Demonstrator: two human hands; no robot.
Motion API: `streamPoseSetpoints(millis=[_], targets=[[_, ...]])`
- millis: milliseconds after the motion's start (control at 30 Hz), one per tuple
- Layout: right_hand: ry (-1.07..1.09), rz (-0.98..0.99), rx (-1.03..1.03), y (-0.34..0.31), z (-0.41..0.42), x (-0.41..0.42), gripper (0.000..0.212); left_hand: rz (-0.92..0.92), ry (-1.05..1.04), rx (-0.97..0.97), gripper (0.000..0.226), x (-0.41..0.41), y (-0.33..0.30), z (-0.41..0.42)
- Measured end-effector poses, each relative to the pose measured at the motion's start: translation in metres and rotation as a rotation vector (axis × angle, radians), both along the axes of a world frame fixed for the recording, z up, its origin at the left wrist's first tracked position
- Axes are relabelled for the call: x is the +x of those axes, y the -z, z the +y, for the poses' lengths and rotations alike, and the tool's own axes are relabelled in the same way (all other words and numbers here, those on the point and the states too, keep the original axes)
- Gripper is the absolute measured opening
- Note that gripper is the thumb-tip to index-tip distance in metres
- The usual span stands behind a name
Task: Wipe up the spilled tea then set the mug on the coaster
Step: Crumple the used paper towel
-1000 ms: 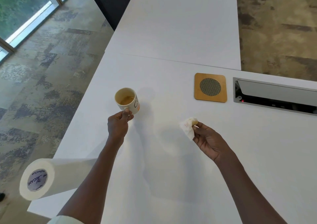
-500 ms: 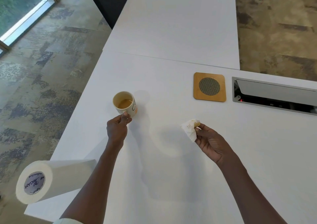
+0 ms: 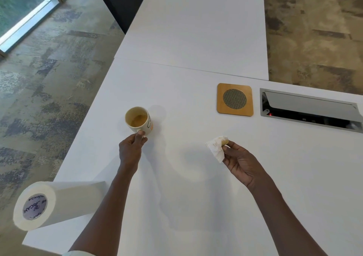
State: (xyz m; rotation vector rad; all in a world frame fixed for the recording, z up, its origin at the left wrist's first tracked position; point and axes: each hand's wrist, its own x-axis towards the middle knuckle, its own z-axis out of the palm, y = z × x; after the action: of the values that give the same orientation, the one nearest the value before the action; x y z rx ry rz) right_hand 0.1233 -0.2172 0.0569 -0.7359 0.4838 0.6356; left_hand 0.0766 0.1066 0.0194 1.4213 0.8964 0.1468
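A cream mug [image 3: 138,121] with brown tea inside stands left of centre on the white table [image 3: 196,187]. My left hand [image 3: 131,149] grips its handle from the near side. My right hand [image 3: 238,160] holds a crumpled, tea-stained paper towel [image 3: 216,146] just above the table. The square wooden coaster [image 3: 235,99] with a round mesh centre lies at the back right, bare, well apart from the mug. I see no wet patch on the table.
A paper towel roll [image 3: 49,203] lies on its side at the table's near left corner. An open cable tray [image 3: 310,109] is set into the table right of the coaster. A dark chair [image 3: 121,2] stands at the far left edge.
The mug has shifted slightly away from me while my left hand keeps hold of its handle. My right hand stays nearly still with the towel.
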Motion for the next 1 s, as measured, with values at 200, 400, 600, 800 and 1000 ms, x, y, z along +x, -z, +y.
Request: streamPoseSetpoints(millis=[200,400,600,800,1000], targets=[[0.072,-0.102,-0.086,-0.018,-0.004,-0.002,0.038,0.122,-0.039,-0.15,0.042,-0.035,-0.014,-0.031],[0.007,-0.223,-0.199,-0.039,0.004,-0.024,0.036,0.018,0.433,-0.289,0.054,-0.048,-0.067,-0.127],[-0.038,-0.261,-0.163,-0.064,-0.006,-0.058,0.035,-0.055,0.491,-0.192,0.037,-0.052,-0.103,-0.177],[-0.006,-0.277,-0.141,-0.082,-0.031,-0.089,0.033,-0.148,0.465,-0.174,0.021,-0.077,-0.123,-0.209],[-0.037,-0.497,-0.367,-0.107,-0.06,-0.117,0.033,-0.208,0.351,-0.26,0.021,-0.105,-0.151,-0.248]])
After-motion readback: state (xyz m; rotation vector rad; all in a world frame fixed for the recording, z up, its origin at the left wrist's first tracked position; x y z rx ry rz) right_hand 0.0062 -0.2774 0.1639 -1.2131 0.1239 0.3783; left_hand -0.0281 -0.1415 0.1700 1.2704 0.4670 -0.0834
